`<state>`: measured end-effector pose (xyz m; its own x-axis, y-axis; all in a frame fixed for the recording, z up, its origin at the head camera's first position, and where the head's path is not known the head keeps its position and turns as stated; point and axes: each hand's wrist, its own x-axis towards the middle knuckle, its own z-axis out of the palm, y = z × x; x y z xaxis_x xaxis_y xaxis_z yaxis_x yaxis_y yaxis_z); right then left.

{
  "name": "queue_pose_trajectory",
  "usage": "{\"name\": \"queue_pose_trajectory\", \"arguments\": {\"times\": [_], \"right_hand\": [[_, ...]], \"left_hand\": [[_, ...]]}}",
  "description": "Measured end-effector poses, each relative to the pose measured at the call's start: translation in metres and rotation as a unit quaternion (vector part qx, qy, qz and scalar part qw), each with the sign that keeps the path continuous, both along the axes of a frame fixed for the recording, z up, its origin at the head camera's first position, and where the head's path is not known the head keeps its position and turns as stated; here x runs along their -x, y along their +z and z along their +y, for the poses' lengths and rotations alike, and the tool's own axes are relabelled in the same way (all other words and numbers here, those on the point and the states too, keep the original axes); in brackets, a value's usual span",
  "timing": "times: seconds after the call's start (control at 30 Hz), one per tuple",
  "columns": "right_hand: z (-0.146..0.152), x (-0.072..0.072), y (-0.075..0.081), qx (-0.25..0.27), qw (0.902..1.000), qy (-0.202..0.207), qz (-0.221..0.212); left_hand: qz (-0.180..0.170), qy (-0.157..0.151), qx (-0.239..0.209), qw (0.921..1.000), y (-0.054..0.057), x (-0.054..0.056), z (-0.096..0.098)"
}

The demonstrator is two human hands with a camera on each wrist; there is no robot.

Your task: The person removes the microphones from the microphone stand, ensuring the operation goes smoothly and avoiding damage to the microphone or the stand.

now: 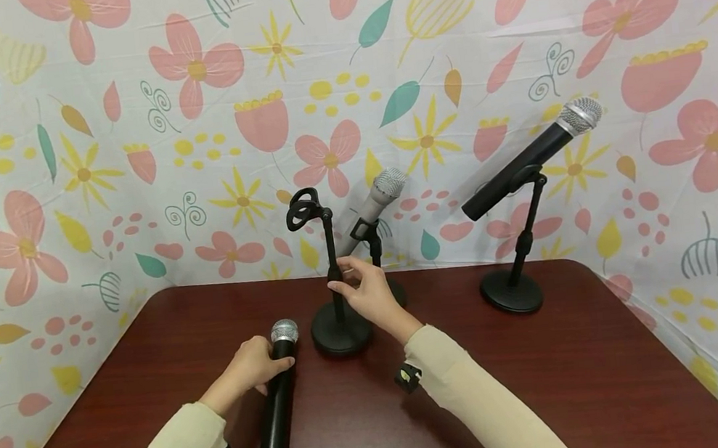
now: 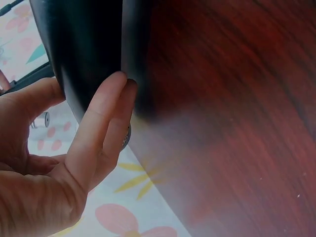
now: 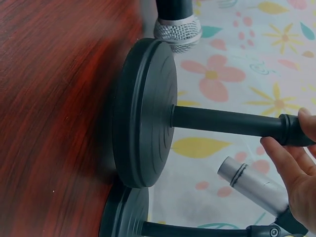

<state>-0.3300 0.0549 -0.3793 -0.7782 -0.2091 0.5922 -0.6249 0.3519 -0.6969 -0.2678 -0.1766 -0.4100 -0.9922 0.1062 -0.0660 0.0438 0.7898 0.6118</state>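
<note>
Two narrow grips sat side by side

The left hand (image 1: 252, 366) held a loose black microphone (image 1: 277, 408) just below its silver grille, thumb over the barrel and fingers on the far side; the microphone slanted over the front of the table (image 1: 470, 402), and whether its lower end touched the wood I could not tell; a hold so near the grille probably left most of the barrel free. The right hand (image 1: 369, 292) pinched the front stand (image 1: 340, 328) at the thick collar of its pole, thumb and fingertips close together, likely to steady it; its round base sat flat on the table, and its looped clip (image 1: 303, 208) held nothing.

Just behind, a grey microphone (image 1: 373, 204) leaned in the clip of the rear stand (image 1: 374, 244); well to the right, another black microphone (image 1: 541, 148) tilted grille-up in the right-hand stand (image 1: 512, 292); there the broad base presumably countered the weight leaning above it.
</note>
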Motion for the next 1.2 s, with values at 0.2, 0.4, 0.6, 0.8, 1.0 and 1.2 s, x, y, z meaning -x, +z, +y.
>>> {"name": "queue_pose_trajectory", "arguments": {"times": [0.2,0.4,0.6,0.8,1.0,1.2], "right_hand": [[-0.006,0.004,0.002,0.003,1.0000,0.003,0.005],[-0.014,0.009,0.001,0.004,1.0000,0.001,-0.004],[-0.023,0.018,0.001,0.018,0.9998,0.001,-0.002],[-0.033,0.027,0.001,0.025,0.9996,-0.005,0.009],[-0.043,0.034,0.000,0.025,0.9995,-0.017,-0.010],[-0.052,0.041,-0.002,0.028,0.9993,-0.018,-0.018]], "left_hand": [[0.001,-0.007,-0.001,1.0000,-0.002,-0.001,0.000],[-0.008,-0.011,0.003,0.9999,0.000,-0.002,0.002],[-0.016,-0.021,0.018,0.9995,0.000,-0.001,0.003],[-0.015,-0.018,0.033,0.9992,-0.001,0.000,0.003],[-0.021,-0.018,0.036,0.9990,0.000,-0.002,0.002],[-0.019,-0.019,0.044,0.9987,-0.001,-0.001,0.004]]}}
